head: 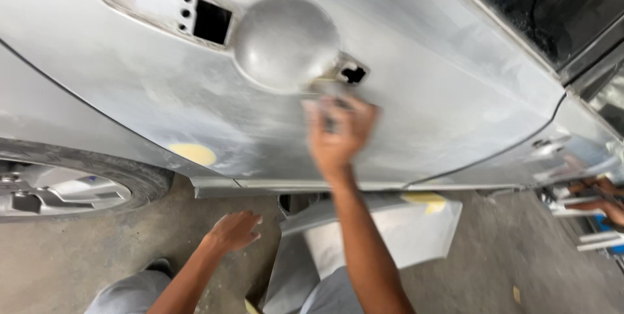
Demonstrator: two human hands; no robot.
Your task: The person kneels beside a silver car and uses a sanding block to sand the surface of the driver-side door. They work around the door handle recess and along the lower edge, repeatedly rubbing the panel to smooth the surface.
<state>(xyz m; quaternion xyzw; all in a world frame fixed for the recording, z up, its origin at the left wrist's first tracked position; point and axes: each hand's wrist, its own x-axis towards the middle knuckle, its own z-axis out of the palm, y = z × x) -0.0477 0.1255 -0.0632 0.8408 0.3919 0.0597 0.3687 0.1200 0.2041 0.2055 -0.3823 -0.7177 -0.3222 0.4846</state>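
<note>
No packages, labels, signs or screens can be seen anywhere in this view.

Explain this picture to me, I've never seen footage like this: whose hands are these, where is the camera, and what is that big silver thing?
The one picture comes from a camera worn on a person's head, looking down at their own two bare hands; there is no machine. The silver thing is a car door, dull and scuffed, with its handle taken off, so a round recess and open cut-outs show. The right hand is raised against the door just below that recess, pressing a small greyish piece, possibly a sanding pad; motion blur hides it. The left hand hangs low near the sill, holding nothing. A wheel shows at the left, and a loose pale panel stands on the concrete floor. At the far right edge is another person's hand.
</note>
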